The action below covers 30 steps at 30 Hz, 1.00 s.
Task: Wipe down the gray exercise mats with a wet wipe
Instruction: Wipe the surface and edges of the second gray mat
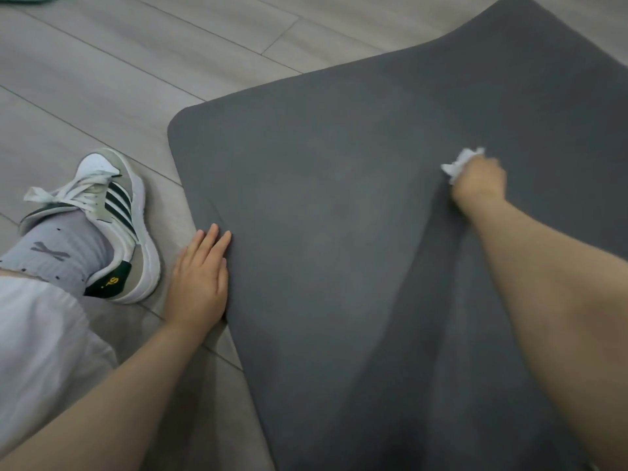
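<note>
Sneaker (112, 212) on floor (102, 79) at far left. Left hand (198, 280), fingers straight, presses gray mat's (339, 232) left edge. Right hand (479, 181) clutches crumpled wet wipe (458, 163) mid-mat, right of centre. No wet streaks discernible; wiped share uncertain, likely much remains.

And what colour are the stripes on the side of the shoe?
Dark green, on the white and grey shoe; the head view, the only one, shows them.
</note>
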Available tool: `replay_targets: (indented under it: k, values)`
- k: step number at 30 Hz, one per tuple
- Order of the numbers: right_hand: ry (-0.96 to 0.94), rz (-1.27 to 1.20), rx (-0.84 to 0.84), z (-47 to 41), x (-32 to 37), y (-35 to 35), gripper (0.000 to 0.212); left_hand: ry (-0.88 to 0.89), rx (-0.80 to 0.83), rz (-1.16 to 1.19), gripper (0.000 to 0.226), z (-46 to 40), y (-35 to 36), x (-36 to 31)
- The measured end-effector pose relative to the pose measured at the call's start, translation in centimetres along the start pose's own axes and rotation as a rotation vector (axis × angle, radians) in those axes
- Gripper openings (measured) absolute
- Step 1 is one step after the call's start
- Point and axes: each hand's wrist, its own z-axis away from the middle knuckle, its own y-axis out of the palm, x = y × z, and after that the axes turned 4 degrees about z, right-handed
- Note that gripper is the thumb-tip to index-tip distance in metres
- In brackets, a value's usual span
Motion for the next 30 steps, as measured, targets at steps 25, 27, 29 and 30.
replay_targets:
  k: [25, 27, 29, 30]
  values:
    - [-0.270, 0.017, 0.009, 11.2, 3.7, -2.7, 0.030, 0.024, -0.043, 0.031, 0.051, 0.0, -0.1, 0.0]
    - [-0.621, -0.224, -0.067, 19.8, 10.8, -1.1, 0.026, 0.024, -0.040, 0.054, 0.050, 0.0, -0.2, 0.2]
    - [-0.938, -0.271, 0.163, 28.6, 16.0, -0.9, 0.031, 0.008, -0.040, 0.091, 0.046, 0.0, -0.3, 0.5]
    - [-1.065, -0.207, 0.257, 31.2, 17.1, -1.2, 0.031, -0.001, -0.037, 0.106, 0.044, 0.0, -0.4, 0.7]
